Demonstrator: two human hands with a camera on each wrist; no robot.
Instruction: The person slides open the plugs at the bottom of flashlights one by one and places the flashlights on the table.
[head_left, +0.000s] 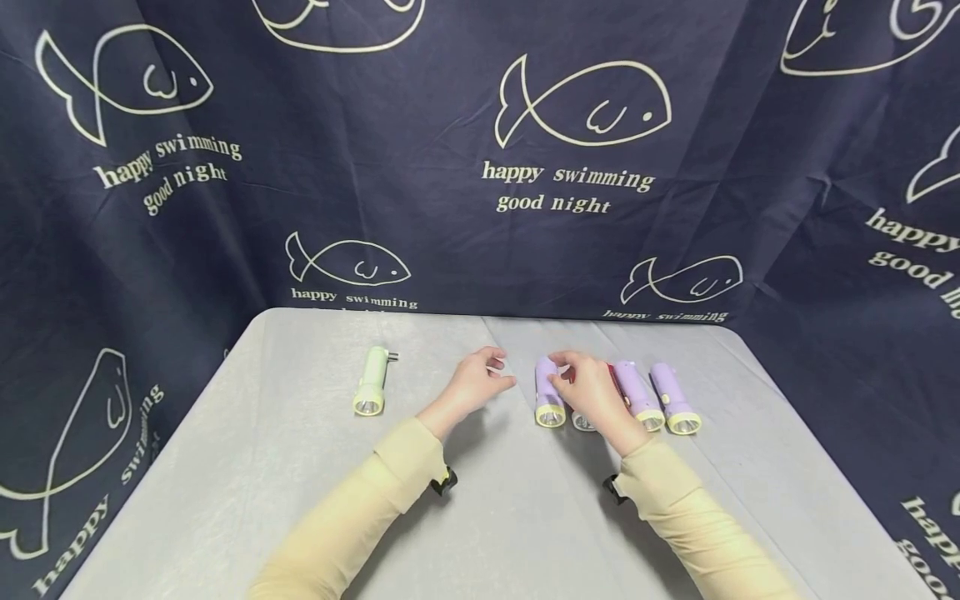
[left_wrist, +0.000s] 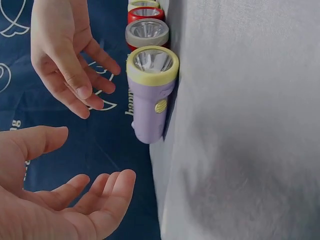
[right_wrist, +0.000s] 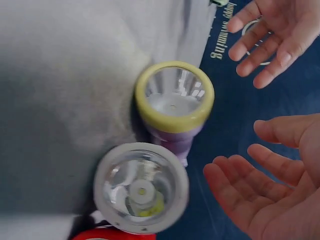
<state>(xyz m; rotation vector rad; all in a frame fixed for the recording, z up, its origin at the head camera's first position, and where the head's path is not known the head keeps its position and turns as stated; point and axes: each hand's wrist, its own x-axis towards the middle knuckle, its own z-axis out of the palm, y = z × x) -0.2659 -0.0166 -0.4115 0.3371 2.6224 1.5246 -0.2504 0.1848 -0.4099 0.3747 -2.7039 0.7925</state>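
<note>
Over the table, my left hand [head_left: 474,382] hovers with fingers loosely bent and nothing between them. To its right, my right hand [head_left: 592,392] hangs above a row of flashlights, thumb and fingers apart. Nearest to it is a purple flashlight [head_left: 549,393] with a yellow rim, lying lens toward me; the right wrist view shows the hand [right_wrist: 280,185] beside this flashlight [right_wrist: 175,122], apart from it. A grey-rimmed flashlight [right_wrist: 141,189] lies alongside, mostly hidden under the right hand in the head view. In the left wrist view, a red-rimmed flashlight [left_wrist: 145,12] stands behind it.
Two more purple flashlights [head_left: 637,396] with yellow rims lie at the right end of the row. A pale green flashlight [head_left: 371,383] lies alone on the left of the grey-covered table [head_left: 480,517]. A dark blue fish-print curtain [head_left: 450,192] encloses the back and sides.
</note>
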